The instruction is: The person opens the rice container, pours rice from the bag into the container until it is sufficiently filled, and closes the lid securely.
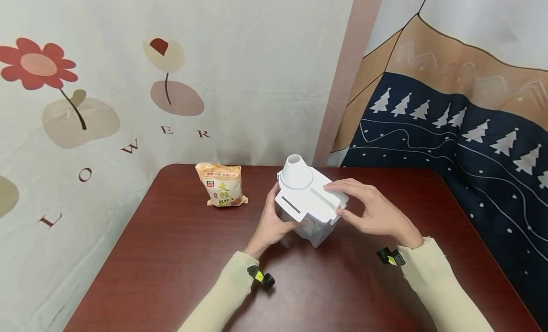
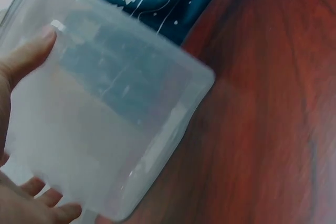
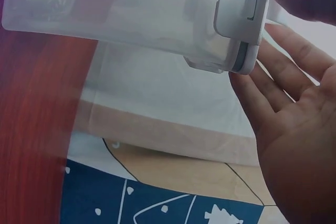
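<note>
A translucent plastic storage box (image 1: 316, 232) with a white lid (image 1: 318, 206) is between the hands. On the lid sits a white cone-shaped cup (image 1: 296, 174), narrow end up. My left hand (image 1: 274, 225) grips the box from its left side, the thumb along the near wall. In the left wrist view, the cloudy wall of the box (image 2: 115, 108) shows between thumb and fingers. Across the lid's right end, my right hand (image 1: 370, 206) holds the edge between fingers and thumb. A white latch (image 3: 239, 9) lies beside that hand (image 3: 296, 93). Whether the box touches the table cannot be told.
An orange and cream food packet (image 1: 224, 185) with printed lettering stands at the table's back left. The dark red-brown table (image 1: 192, 256) extends around the box. Behind it hang a pale curtain with flowers (image 1: 257, 84) and a navy cloth with white trees (image 1: 428, 141).
</note>
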Motion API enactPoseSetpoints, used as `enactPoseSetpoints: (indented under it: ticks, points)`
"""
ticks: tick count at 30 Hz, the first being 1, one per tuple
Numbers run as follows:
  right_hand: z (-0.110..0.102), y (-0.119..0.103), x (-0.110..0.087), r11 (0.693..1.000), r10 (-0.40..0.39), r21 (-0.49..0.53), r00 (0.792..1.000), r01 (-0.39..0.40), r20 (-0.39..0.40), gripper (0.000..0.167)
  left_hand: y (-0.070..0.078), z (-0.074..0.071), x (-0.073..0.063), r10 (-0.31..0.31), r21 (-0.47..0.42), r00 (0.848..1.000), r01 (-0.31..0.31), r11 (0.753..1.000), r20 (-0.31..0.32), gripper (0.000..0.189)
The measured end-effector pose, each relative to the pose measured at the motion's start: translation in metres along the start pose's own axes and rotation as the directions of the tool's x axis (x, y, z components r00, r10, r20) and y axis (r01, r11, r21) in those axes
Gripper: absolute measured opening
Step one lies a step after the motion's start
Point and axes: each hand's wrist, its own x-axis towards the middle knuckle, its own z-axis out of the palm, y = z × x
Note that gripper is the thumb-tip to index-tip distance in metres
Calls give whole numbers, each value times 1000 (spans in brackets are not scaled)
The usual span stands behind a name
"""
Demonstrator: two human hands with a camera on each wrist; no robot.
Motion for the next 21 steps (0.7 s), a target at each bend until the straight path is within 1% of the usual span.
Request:
enactPoseSetpoints:
  ticks: [1,4,7,10,12,14,16,18,21]
  points:
    - [0,0,0,1000,3,6,1000,-3,3,59,0,2,-1,-7,23,1000,7,1000,-15,123]
    - [0,0,0,1000,14,8,1000,-14,3,59,2,4,-1,-16,32,999,17,999,-31,125]
    - [0,-1,-1,1000,12,-3,1000,-12,-4,59,1,3,-1,-16,34,1000,16,999,-16,124]
    - [2,-3,-1,1000,10,-12,1000,-10,-12,59,0,-1,0,-12,15,1000,12,1000,18,124]
    - [3,-4,-1,1000,7,-9,1000,-7,-17,59,-2,-4,2,14,-25,999,-13,1000,52,123]
    - [5,-6,0,1000,5,-11,1000,-5,-23,59,-3,-7,5,53,-69,995,-48,996,86,122]
    - [7,-7,0,1000,-2,-13,999,2,-36,58,-5,-10,8,106,-101,987,-95,990,118,120]
    - [10,-8,0,1000,-11,-17,999,11,-53,57,-7,-12,11,146,-123,978,-129,984,148,119]
    - [14,-10,1,999,-34,-21,996,33,-79,57,-10,-15,16,168,-137,969,-145,980,182,118]
